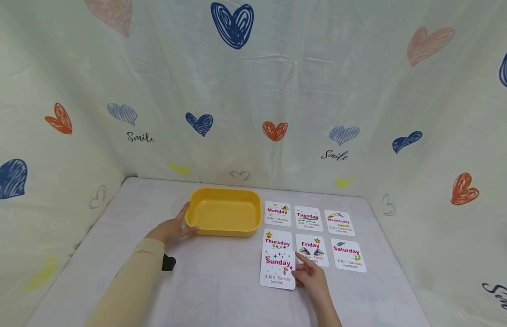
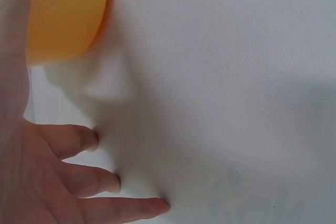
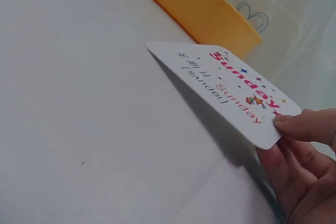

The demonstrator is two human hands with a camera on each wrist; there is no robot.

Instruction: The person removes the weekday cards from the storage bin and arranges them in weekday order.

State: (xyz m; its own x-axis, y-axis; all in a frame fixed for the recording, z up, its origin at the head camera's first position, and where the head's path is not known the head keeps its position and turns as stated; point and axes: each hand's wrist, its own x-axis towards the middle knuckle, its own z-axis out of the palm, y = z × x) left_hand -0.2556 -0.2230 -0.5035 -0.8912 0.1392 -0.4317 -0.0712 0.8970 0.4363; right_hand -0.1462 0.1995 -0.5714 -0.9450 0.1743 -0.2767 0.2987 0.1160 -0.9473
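My left hand rests against the left end of a yellow tray, with fingers at its corner. In the left wrist view, three fingers are spread and fairly straight, while the tray's orange-yellow wall shows above them. Between thumb and fingers, my right hand pinches the right edge of a white Sunday card. That card is tilted above the table in the right wrist view and overlaps the lower part of the Thursday card in the head view.
Monday, Tuesday and Wednesday cards form a back row right of the tray. Friday and Saturday cards lie in front, beside Thursday. A heart-printed curtain surrounds the pale table.
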